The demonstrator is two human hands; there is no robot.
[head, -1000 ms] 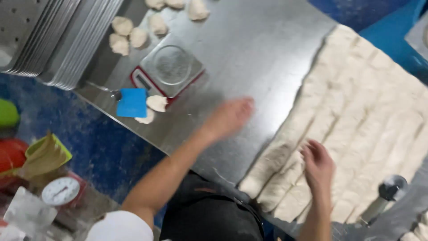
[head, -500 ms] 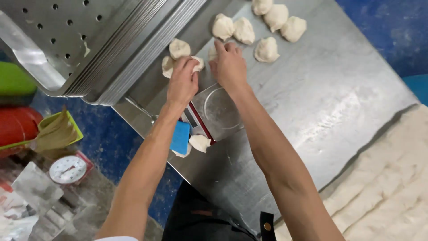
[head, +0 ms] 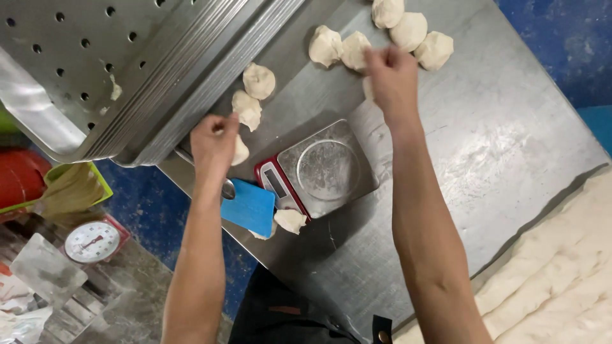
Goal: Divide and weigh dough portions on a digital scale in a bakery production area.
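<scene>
Head view: left hand [head: 213, 141] pinches a dough ball [head: 240, 151] by the stacked metal trays [head: 127, 76]. Right hand [head: 392, 75] pinches another dough piece [head: 368, 88] near the round-topped kitchen scale [head: 319, 171].

Half a second ago both hands hovered together above the scale [head: 322, 171]. Now the left hand [head: 213, 141] has dropped toward a dough piece [head: 240, 151] by the stacked trays [head: 127, 76], seemingly gripping it, while the right hand [head: 392, 73] has reached up to the dough cluster [head: 357, 50].
</scene>
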